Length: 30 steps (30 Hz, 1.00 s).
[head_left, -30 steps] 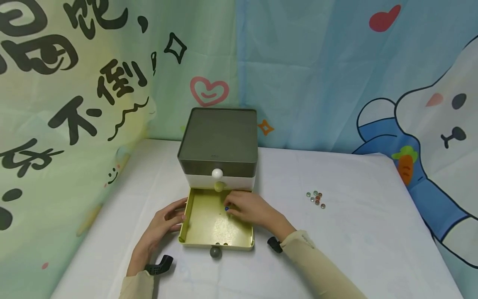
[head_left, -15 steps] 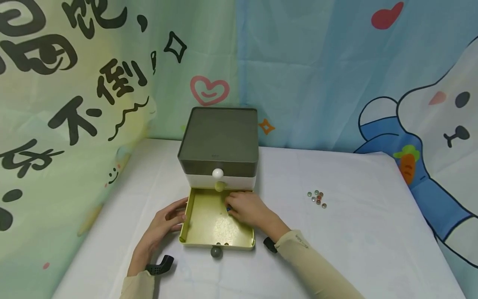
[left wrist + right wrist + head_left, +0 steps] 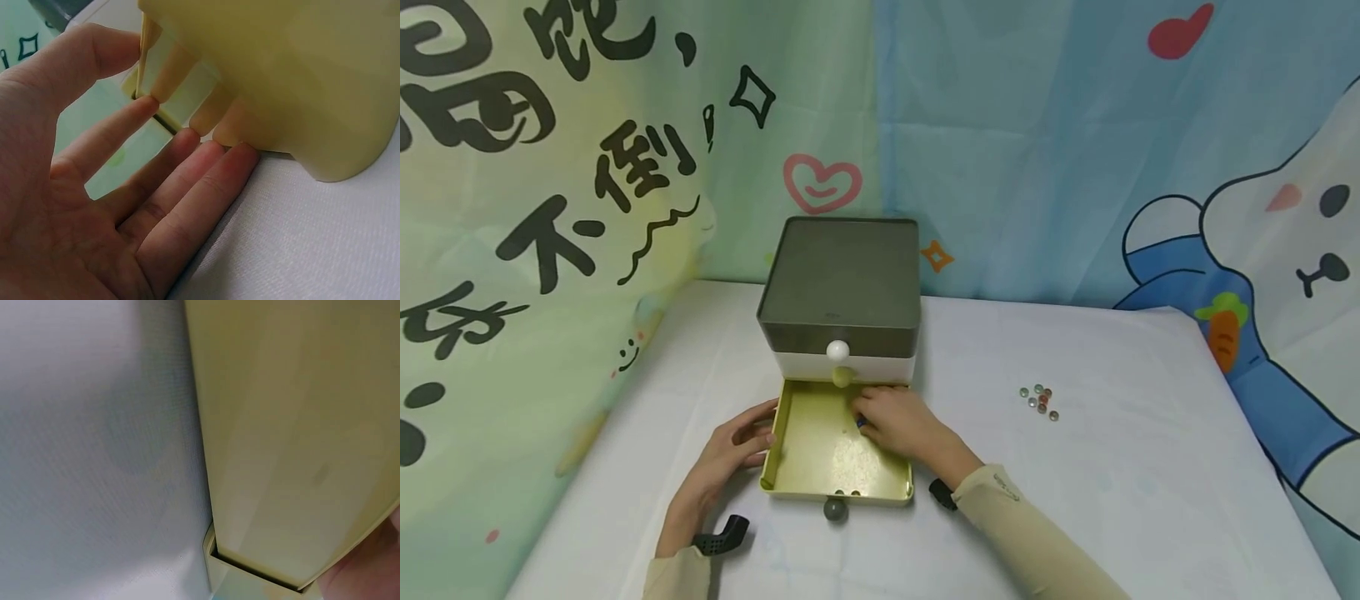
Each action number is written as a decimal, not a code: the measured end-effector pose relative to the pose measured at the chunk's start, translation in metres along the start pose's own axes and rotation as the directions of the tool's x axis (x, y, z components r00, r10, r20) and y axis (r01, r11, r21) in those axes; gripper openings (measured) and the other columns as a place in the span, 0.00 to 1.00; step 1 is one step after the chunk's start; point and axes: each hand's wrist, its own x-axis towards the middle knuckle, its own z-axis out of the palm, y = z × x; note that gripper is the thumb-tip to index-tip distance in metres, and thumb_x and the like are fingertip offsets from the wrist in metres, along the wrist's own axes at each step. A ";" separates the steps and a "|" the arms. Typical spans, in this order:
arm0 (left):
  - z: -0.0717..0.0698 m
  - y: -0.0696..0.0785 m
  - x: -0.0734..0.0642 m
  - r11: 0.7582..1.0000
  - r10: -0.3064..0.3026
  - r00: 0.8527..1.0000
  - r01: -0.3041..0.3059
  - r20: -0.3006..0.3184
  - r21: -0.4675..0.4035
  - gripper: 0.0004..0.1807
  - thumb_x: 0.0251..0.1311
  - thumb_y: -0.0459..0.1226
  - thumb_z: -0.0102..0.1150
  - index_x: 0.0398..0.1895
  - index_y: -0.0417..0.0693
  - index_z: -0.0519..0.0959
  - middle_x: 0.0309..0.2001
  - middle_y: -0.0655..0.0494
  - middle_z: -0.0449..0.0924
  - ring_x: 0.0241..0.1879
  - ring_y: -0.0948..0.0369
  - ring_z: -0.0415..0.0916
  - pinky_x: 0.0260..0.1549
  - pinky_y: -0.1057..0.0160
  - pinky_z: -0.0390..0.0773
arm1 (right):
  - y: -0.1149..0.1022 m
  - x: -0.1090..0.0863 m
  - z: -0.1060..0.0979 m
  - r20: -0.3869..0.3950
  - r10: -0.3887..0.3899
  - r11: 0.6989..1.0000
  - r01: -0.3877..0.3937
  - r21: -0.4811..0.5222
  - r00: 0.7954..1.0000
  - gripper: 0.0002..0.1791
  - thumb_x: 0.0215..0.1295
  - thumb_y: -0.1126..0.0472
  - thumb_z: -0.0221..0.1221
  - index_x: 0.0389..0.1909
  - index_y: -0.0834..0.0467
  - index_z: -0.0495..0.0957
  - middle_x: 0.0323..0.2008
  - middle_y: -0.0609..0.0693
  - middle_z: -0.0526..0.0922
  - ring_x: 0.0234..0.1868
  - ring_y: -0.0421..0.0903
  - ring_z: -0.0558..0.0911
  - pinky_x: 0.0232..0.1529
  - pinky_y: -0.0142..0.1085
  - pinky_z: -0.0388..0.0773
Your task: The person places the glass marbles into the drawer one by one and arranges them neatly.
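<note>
A yellow-green drawer [image 3: 820, 446] stands pulled out from the bottom of a small drawer cabinet [image 3: 842, 275]. My right hand [image 3: 895, 421] reaches over its right wall, and the fingertips pinch a small blue marble [image 3: 861, 423] inside it. In the right wrist view, the drawer's outer wall [image 3: 294, 425] hides most of that hand. On the other side, my left hand [image 3: 730, 442] touches the drawer's left wall with fairly straight fingers [image 3: 194, 187], its thumb up at the rim. Two small dark marbles [image 3: 840, 492] sit inside against the drawer front.
Several small glass marbles [image 3: 1042, 400] lie in a loose group on the white cloth to the right. A grey round knob [image 3: 836, 509] sticks out of the drawer front. Behind the cabinet hangs a printed curtain [image 3: 1000, 150].
My right wrist has shifted slightly left, and the fingers now cover more of the blue marble. The left hand and the drawer keep their places.
</note>
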 end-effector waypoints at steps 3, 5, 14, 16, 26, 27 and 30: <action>0.000 0.000 -0.001 1.000 0.003 1.000 -0.003 0.006 0.000 0.36 0.69 0.42 0.66 0.79 0.52 0.67 0.73 0.40 0.71 0.60 0.60 0.79 0.49 0.62 0.86 | 0.001 0.000 0.001 0.004 -0.004 1.000 0.004 -0.008 1.000 0.06 0.68 0.54 0.69 0.35 0.47 0.81 0.35 0.42 0.82 0.37 0.42 0.80 0.42 0.42 0.78; 0.000 0.000 -0.001 1.000 0.010 1.000 -0.010 0.009 -0.004 0.35 0.70 0.41 0.66 0.79 0.52 0.67 0.73 0.40 0.71 0.60 0.58 0.79 0.48 0.63 0.86 | 0.001 0.000 0.001 0.005 -0.005 1.000 0.005 -0.012 1.000 0.06 0.68 0.54 0.69 0.35 0.47 0.81 0.35 0.42 0.81 0.36 0.41 0.80 0.41 0.41 0.78; 0.000 0.000 -0.001 1.000 0.017 1.000 -0.017 0.018 -0.012 0.35 0.70 0.41 0.65 0.78 0.52 0.67 0.74 0.39 0.70 0.60 0.57 0.79 0.49 0.63 0.86 | 0.002 0.001 0.002 0.013 -0.005 1.000 0.005 0.010 1.000 0.05 0.69 0.53 0.68 0.36 0.47 0.81 0.35 0.42 0.82 0.35 0.40 0.79 0.41 0.41 0.78; 0.000 0.000 -0.001 1.000 0.013 1.000 -0.012 0.016 -0.014 0.35 0.69 0.41 0.66 0.78 0.52 0.68 0.74 0.40 0.70 0.60 0.58 0.80 0.48 0.63 0.86 | 0.002 0.001 0.001 0.010 -0.006 1.000 0.005 0.027 1.000 0.05 0.69 0.53 0.68 0.38 0.47 0.82 0.36 0.43 0.82 0.36 0.40 0.80 0.41 0.41 0.79; -0.001 0.001 0.000 1.000 0.008 1.000 -0.008 0.012 -0.008 0.35 0.70 0.42 0.66 0.79 0.53 0.67 0.74 0.40 0.70 0.60 0.58 0.79 0.48 0.63 0.85 | 0.003 -0.008 -0.007 -0.035 -0.004 0.993 0.008 0.119 0.999 0.05 0.70 0.55 0.67 0.43 0.49 0.84 0.40 0.43 0.84 0.40 0.42 0.82 0.43 0.40 0.82; 0.000 0.001 -0.001 1.000 0.006 1.000 -0.006 0.014 -0.006 0.35 0.70 0.42 0.65 0.79 0.53 0.67 0.74 0.40 0.70 0.60 0.58 0.79 0.49 0.63 0.85 | 0.003 -0.009 -0.008 -0.034 -0.002 0.992 0.007 0.125 0.999 0.06 0.70 0.55 0.67 0.43 0.49 0.84 0.41 0.43 0.84 0.40 0.42 0.82 0.43 0.39 0.82; 0.000 0.001 -0.002 1.000 0.008 1.000 -0.008 0.013 -0.014 0.35 0.70 0.41 0.66 0.78 0.53 0.67 0.74 0.40 0.70 0.60 0.60 0.79 0.49 0.63 0.85 | 0.002 -0.014 -0.012 -0.031 0.016 0.988 -0.011 0.156 0.999 0.06 0.71 0.54 0.67 0.45 0.49 0.84 0.42 0.43 0.85 0.41 0.41 0.83 0.43 0.38 0.82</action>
